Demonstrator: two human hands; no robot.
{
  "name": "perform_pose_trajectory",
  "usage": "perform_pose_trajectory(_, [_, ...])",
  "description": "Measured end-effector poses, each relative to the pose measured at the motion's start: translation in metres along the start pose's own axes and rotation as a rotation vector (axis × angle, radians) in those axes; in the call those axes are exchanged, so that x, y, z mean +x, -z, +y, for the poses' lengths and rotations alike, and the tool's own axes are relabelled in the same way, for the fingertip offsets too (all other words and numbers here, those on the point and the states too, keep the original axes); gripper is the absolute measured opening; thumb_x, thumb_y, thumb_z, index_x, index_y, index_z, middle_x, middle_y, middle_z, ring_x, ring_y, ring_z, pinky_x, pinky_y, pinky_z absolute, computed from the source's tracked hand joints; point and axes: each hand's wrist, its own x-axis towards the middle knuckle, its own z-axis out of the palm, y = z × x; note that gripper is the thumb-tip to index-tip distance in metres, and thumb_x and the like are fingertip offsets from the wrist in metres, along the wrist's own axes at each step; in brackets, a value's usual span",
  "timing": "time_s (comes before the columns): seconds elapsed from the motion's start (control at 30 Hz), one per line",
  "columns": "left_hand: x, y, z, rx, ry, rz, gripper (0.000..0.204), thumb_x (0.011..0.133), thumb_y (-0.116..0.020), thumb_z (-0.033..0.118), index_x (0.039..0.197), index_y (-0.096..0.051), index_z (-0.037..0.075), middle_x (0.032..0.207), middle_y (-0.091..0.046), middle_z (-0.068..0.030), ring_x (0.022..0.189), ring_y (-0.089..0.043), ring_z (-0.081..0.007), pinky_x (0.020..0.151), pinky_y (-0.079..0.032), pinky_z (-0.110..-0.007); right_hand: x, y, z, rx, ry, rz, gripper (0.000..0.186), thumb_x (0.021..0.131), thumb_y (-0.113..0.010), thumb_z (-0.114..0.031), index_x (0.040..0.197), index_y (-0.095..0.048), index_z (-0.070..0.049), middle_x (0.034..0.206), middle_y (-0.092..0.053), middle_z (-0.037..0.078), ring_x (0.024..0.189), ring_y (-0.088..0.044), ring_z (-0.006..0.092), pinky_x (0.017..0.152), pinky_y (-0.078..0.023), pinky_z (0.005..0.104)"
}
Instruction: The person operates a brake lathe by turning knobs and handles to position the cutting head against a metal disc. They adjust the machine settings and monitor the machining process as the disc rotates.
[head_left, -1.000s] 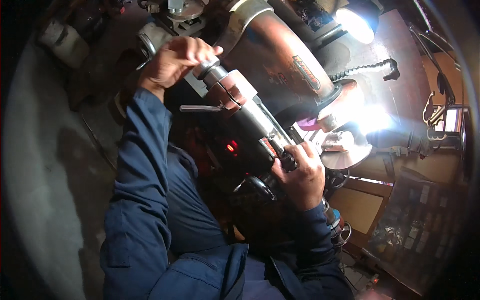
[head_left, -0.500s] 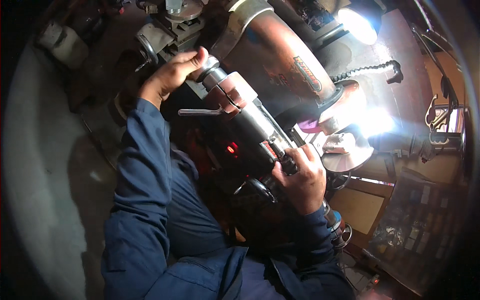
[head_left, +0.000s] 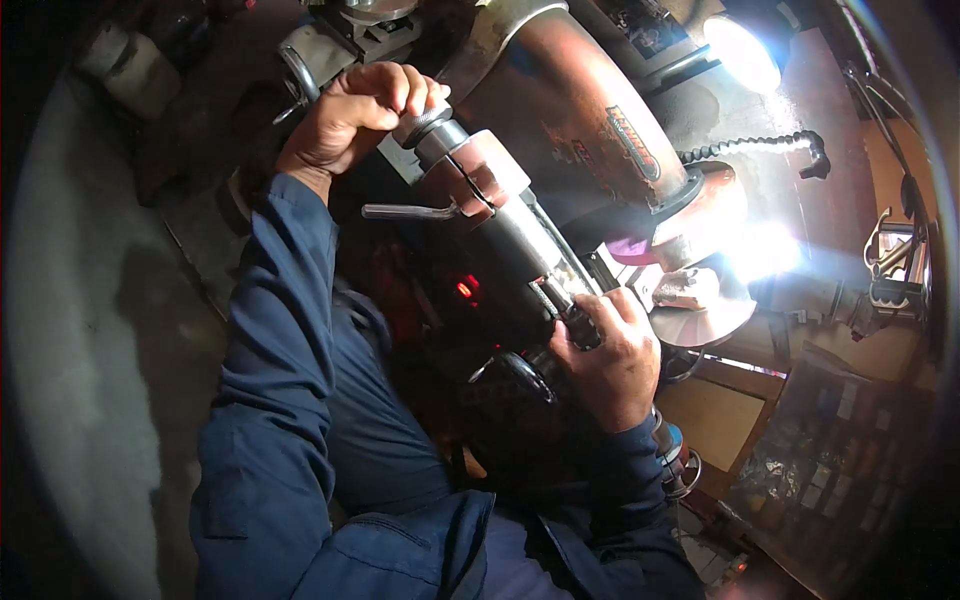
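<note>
At the upper end of a steel cylindrical work head [head_left: 515, 245], my left hand [head_left: 345, 118] is closed on a knurled knob [head_left: 428, 126], with its fingers curled over the rim. Below the knob, a reddish split clamp collar [head_left: 478, 172] surrounds the cylinder, and a straight metal lever [head_left: 408, 212] sticks out from it. My right hand [head_left: 622, 365] grips the lower end, thumb and fingers around a small dark fitting [head_left: 580, 325]. Those fingers partly hide the fitting. Just beyond it, near my fingertips, is a pinkish grinding wheel [head_left: 630, 250], partly covered by a guard [head_left: 700, 215].
A large reddish-brown motor housing [head_left: 580, 110] lies beyond the work head. A lit lamp [head_left: 742, 52] and a segmented coolant hose [head_left: 755, 146] stand at the right. Handwheels [head_left: 527, 376] protrude below. Another handwheel [head_left: 298, 75] is left of my left hand.
My left hand has changed its hold on the knob: the fingers now curl over its top, where the thumb stood up before. My right hand stays at the fitting. The whole view has shifted slightly.
</note>
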Motion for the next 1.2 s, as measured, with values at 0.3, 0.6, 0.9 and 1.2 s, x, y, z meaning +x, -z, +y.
perform_pose_trajectory(0.3, [0.001,-0.031,0.011,0.094,0.462,0.288,0.052,0.09,-0.064,0.045,0.121,-0.064,0.003,0.111,-0.068,-0.0116,0.101,-0.065,-0.0202,0.094,-0.051,-0.035,0.001,0.0,0.002,-0.001,0.005,0.029,0.031,0.071,-0.081,-0.019,0.097,-0.067,-0.008,0.088,-0.059,0.011,0.078,-0.065,0.0309,0.066,-0.054,0.0398])
perform_pose_trajectory(0.6, [0.025,-0.024,-0.066,-0.441,0.26,0.764,0.067,0.095,-0.045,0.067,0.112,-0.059,0.004,0.087,-0.066,-0.011,0.086,-0.067,-0.0245,0.079,-0.054,-0.037,0.001,-0.001,-0.002,-0.01,-0.015,0.019,0.03,0.07,-0.081,-0.017,0.096,-0.068,-0.009,0.086,-0.059,0.01,0.076,-0.065,0.0308,0.065,-0.054,0.0403])
perform_pose_trajectory(0.9, [-0.007,-0.069,-0.008,-0.544,0.359,0.637,0.094,0.09,-0.039,0.074,0.126,-0.054,-0.012,0.12,-0.063,-0.0305,0.114,-0.063,-0.0358,0.103,-0.047,-0.046,0.0,-0.004,0.001,-0.021,0.007,0.042,0.031,0.069,-0.081,-0.015,0.096,-0.068,-0.008,0.088,-0.061,0.01,0.076,-0.065,0.0304,0.065,-0.054,0.0405])
perform_pose_trajectory(1.2, [0.009,-0.001,-0.038,-0.451,0.012,0.82,0.07,0.097,-0.044,0.059,0.116,-0.06,-0.007,0.101,-0.069,-0.0242,0.092,-0.07,-0.0352,0.086,-0.055,-0.042,0.003,-0.001,-0.005,0.031,0.029,0.025,0.031,0.069,-0.081,-0.014,0.096,-0.068,-0.008,0.086,-0.062,0.01,0.075,-0.065,0.0303,0.065,-0.054,0.0396])
